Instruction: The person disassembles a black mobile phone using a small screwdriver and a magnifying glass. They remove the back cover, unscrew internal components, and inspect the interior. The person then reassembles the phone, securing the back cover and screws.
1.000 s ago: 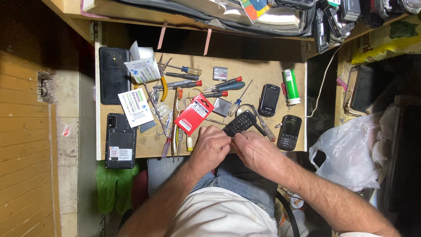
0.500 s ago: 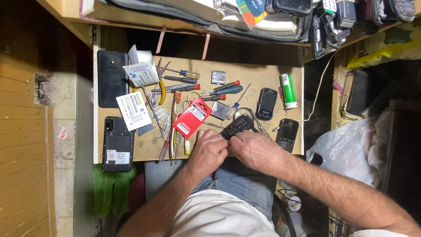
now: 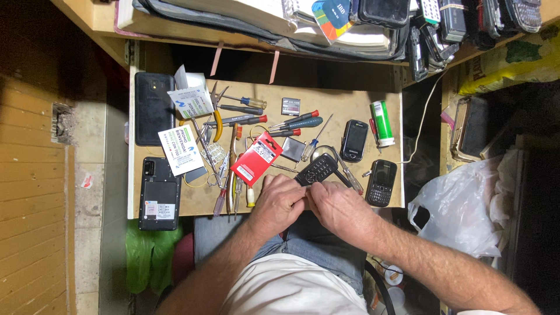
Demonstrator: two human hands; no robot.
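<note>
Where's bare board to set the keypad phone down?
Bare wood lies along the far edge between the small grey battery and the green cylinder, and at the near edge between the open-backed phone and the left hand. The screwdrivers and red packet crowd the middle.

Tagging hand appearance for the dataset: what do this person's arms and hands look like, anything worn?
Both forearms are bare and hairy, with no sleeves reaching them. The left hand and right hand show no gloves, and no watch or ring shows in the head view. The person wears a white shirt and blue jeans.
</note>
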